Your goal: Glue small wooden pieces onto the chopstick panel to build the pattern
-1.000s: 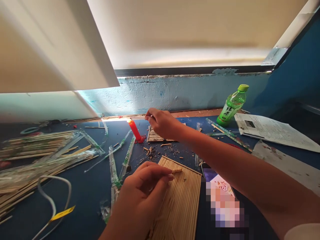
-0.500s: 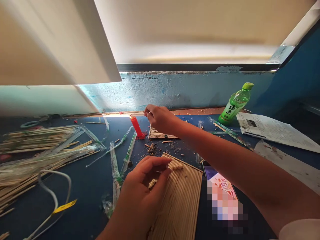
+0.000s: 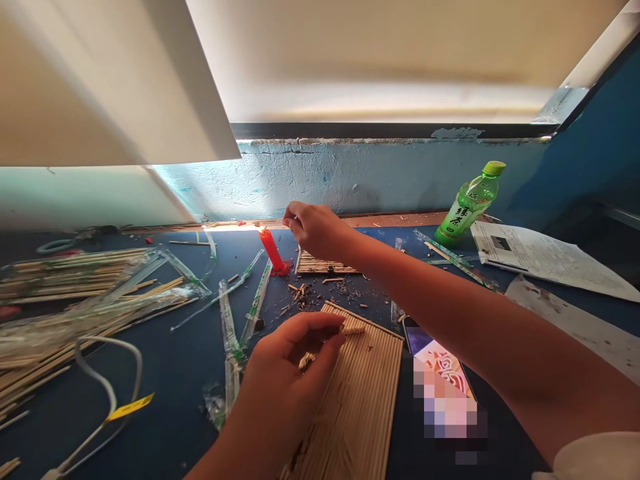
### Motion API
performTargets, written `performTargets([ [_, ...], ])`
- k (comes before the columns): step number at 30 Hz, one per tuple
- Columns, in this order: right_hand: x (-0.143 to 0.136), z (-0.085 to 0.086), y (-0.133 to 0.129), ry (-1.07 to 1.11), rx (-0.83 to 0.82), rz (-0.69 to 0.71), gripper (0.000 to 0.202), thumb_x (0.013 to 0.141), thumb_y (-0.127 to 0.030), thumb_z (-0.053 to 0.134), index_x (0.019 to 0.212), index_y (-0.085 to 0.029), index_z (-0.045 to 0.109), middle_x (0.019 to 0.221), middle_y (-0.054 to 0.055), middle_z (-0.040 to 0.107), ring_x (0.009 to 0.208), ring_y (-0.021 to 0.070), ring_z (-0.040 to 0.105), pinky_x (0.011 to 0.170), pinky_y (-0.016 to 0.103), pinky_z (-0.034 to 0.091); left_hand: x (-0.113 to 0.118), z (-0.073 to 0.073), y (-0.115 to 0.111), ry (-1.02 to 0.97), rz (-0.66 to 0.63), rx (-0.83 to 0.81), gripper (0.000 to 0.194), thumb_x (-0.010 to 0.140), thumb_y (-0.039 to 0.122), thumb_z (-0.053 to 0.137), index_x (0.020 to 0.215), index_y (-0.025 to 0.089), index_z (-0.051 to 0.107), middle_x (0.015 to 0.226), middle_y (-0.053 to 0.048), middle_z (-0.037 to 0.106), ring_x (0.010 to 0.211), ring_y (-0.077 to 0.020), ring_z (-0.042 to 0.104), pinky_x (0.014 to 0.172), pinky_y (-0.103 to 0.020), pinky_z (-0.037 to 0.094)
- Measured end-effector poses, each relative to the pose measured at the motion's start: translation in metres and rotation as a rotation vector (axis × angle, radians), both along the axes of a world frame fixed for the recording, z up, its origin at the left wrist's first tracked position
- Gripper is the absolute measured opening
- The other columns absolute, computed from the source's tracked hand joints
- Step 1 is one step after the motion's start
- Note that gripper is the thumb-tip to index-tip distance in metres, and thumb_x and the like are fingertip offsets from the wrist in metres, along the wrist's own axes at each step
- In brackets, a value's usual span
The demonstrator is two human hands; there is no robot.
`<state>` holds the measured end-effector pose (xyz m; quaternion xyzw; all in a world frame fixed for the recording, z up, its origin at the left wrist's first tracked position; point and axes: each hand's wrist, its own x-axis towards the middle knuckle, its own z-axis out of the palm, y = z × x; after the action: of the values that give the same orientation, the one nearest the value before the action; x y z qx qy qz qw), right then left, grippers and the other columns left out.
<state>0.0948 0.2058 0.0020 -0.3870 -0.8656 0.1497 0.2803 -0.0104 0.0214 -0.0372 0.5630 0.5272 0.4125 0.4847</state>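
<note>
Right hand [image 3: 284, 221] has edged closer to the lit red candle [image 3: 273, 252], just right of its left-leaning top, pinch narrow, contents unclear; left hand [image 3: 295, 373], farther off, pinches a short ridged piece [image 3: 355, 329] over the stick panel [image 3: 363, 393] near-right of the candle.

WALL: pale-blue wall [image 3: 280, 177] is rough, cracked near its top | RIGHT: deeper-blue wall [image 3: 585, 150] lies shadowed | WINDOW: cream covering [image 3: 380, 47] hangs above dark frame strip [image 3: 370, 131] | LIGHT: glows along covering's lower edge | FURNITURE: dark-blue tabletop [image 3: 175, 400]
</note>
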Motion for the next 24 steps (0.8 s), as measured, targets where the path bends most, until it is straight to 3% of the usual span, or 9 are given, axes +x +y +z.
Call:
performTargets([
  [24, 0.0025, -0.0028, 0.0015, -0.001, -0.005, -0.002, 0.021, 0.095, -0.023, 0.039, 0.095, -0.016, 0.058, 0.079, 0.007, 0.065, 0.068, 0.0152, 0.049, 0.064, 0.028, 0.032, 0.0008, 0.0023, -0.0012, 0.004, -0.010, -0.012, 0.011, 0.086, 0.030, 0.070, 0.096, 0.027, 0.070, 0.089, 0.002, 0.077, 0.082, -0.0156, 0.073, 0.075, -0.024, 0.057],
])
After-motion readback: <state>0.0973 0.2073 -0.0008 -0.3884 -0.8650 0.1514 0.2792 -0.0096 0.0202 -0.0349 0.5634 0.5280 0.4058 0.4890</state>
